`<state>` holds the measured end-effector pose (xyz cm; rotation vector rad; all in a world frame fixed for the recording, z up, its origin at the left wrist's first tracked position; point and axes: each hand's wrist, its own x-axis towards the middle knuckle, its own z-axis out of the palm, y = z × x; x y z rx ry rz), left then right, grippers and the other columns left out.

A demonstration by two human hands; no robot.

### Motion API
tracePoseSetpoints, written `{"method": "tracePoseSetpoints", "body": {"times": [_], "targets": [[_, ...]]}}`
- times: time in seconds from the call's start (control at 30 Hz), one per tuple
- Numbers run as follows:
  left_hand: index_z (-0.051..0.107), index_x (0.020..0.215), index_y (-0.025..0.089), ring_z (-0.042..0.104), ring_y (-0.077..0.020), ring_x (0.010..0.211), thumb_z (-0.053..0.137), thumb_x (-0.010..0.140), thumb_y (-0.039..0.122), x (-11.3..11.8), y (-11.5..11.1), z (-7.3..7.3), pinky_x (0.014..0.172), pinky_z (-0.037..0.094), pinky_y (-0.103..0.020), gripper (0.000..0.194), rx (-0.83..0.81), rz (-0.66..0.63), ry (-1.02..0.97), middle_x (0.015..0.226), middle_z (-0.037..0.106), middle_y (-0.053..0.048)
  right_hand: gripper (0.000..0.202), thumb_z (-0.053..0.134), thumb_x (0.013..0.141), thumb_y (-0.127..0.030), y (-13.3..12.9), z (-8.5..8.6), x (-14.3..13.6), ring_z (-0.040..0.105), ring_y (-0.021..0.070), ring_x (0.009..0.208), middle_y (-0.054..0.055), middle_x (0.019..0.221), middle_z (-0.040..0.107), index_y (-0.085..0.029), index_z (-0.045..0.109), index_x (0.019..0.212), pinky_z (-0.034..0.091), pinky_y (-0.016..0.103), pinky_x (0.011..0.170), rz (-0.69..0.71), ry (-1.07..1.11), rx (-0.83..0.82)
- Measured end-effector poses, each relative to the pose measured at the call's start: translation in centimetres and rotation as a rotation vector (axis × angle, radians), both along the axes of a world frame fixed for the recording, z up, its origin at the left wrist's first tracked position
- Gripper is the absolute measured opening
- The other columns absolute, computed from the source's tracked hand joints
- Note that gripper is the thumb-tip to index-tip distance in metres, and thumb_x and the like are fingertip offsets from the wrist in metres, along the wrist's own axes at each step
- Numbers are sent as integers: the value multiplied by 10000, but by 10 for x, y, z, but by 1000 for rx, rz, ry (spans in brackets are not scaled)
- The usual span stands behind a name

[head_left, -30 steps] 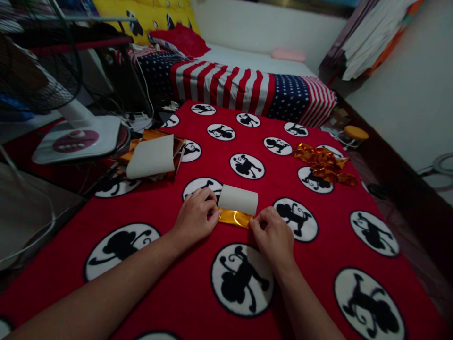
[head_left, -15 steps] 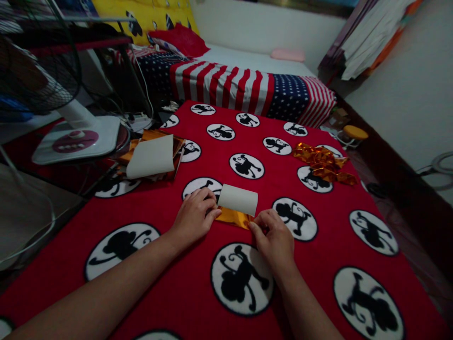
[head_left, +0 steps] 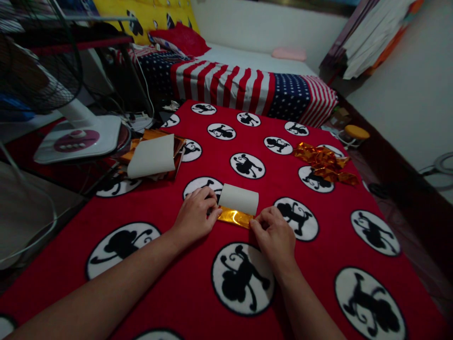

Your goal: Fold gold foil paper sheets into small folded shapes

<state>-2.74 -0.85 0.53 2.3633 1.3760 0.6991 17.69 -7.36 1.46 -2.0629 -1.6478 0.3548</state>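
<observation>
Cloth [head_left: 159, 208]: its far edge lies next to the bed [head_left: 240, 89]
Bed: behind the cloth; cushion [head_left: 182, 40] on its left part; pillow [head_left: 289, 54] at the back, farther right
Paper sheet [head_left: 239, 198]: between the cloth's left and right edges, well in from both
Foil strip [head_left: 234, 217]: along the paper sheet's near edge; left hand [head_left: 198, 215] at its left end; right hand [head_left: 274, 233] at its right end
Stack of sheets [head_left: 152, 157]: at the cloth's left edge, towards the far left corner
Foil pieces [head_left: 323, 163]: by the right edge, near the far right corner
Fan [head_left: 106, 130]: beyond the left edge
Stool [head_left: 357, 132]: beyond the right edge; box [head_left: 341, 117] just behind it
</observation>
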Motion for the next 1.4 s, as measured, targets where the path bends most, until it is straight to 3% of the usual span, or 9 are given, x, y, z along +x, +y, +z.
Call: {"method": "tracePoseSetpoints", "body": {"times": [0.87,1.13,1.23,1.33,1.4], "targets": [[595,606,181,535,-205,882,623,778,230,2,1,-1,796,436,-364,181,29,18,10,920,584,-43,180,564,796,-262,2,1,0,523,114,653,-12,811,561,-199,561,628,296,250,538,16,-45,0],[577,615,179,534,-211,905,624,782,236,2,0,1,816,430,-370,183,17,27,33,941,583,-42,207,601,753,-298,8,4,2,513,118,627,-14,788,569,-199,544,580,265,254,508,-10,-61,-85],[568,669,184,533,-219,922,633,776,253,1,1,3,823,430,-371,143,16,31,51,948,580,-43,128,638,723,-316,10,5,4,522,129,628,-25,760,579,-215,563,702,259,247,515,-50,-47,-114],[560,784,196,535,-235,938,661,756,285,-1,1,4,819,431,-374,137,20,56,68,934,576,-42,228,672,693,-326,12,6,5,538,141,634,-31,768,599,-232,568,874,261,244,529,-77,-18,-127],[554,841,203,538,-245,948,673,746,295,-1,1,5,815,430,-375,178,28,70,71,931,578,-43,227,670,693,-325,13,7,6,539,142,631,-24,766,600,-231,578,878,255,249,529,-56,-18,-125]]}}
